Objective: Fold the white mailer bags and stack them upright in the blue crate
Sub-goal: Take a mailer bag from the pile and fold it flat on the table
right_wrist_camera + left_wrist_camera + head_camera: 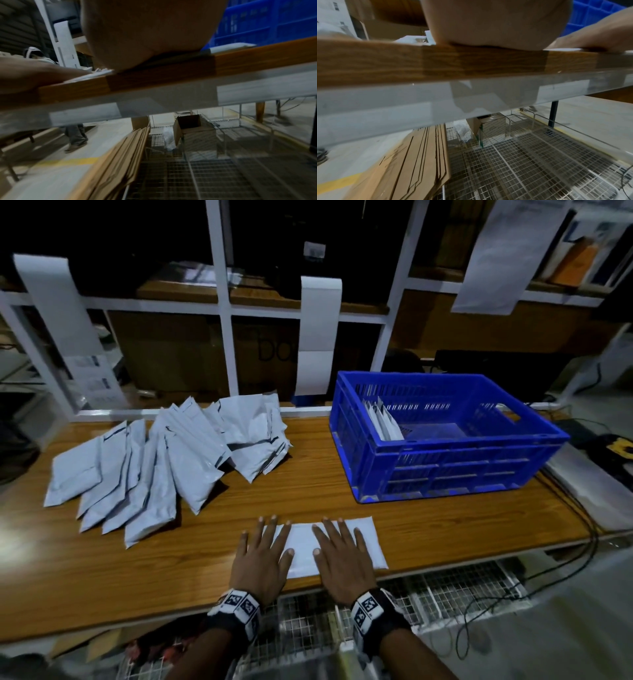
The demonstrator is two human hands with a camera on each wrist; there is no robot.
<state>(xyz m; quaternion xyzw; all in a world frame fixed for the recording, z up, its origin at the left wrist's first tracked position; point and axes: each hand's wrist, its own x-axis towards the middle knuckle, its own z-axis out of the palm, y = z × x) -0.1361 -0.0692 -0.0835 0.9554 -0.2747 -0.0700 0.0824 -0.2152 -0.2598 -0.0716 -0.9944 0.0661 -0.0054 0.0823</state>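
Note:
A white mailer bag (pixel 303 546) lies flat near the front edge of the wooden table (pixel 445 525). My left hand (pixel 263 549) presses its left part with straight, spread fingers. My right hand (pixel 339 553) lies flat on its middle, fingers straight too. Both wrist views show only the heel of a palm (pixel 493 24) (pixel 147 31) resting on the table edge. A pile of several unfolded white mailers (pixel 164 460) spreads over the table's left half. The blue crate (pixel 442 436) stands at the right back, with a few folded mailers (pixel 385 419) upright against its left wall.
A white metal frame (pixel 222 302) with hanging paper sheets runs behind the table. Cables (pixel 582 518) trail off the table's right end. Below the table lie a wire mesh rack (pixel 530 162), flat cardboard sheets (pixel 118 159) and an open carton (pixel 193 127). A person's legs (pixel 76 135) stand far left.

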